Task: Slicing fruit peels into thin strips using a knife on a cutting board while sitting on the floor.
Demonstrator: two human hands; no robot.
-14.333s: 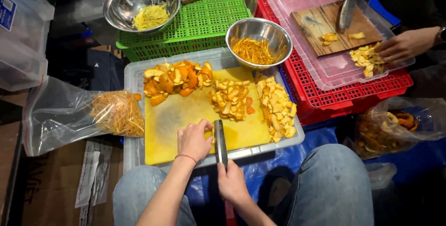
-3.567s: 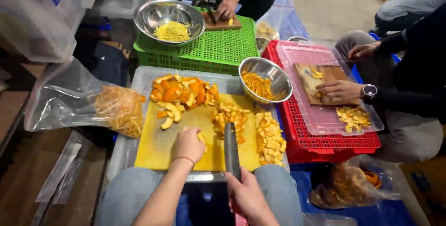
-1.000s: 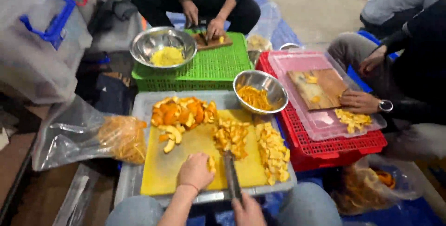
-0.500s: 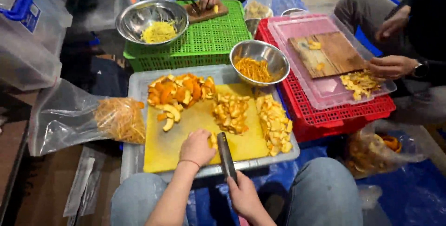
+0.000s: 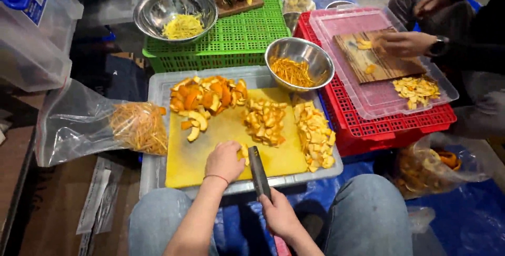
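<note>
peel piece (image 5: 243, 153): small pale-orange bit, sitting on the near edge of the yellow cutting board (image 5: 226, 130)
left hand (image 5: 224, 160): curling fingers down, pinning the peel piece
right hand (image 5: 280, 215): wrapping closed around the knife (image 5: 258, 171), blade lying right beside the peel
piles: whole peels (image 5: 208, 95) at the far left, chopped heaps (image 5: 288, 124) to the right
around: steel bowl (image 5: 299, 64) beyond the board, bag of strips (image 5: 102, 127) to the left
room: bare board showing mid-left; grey tray (image 5: 158, 85) rimming it tight
</note>
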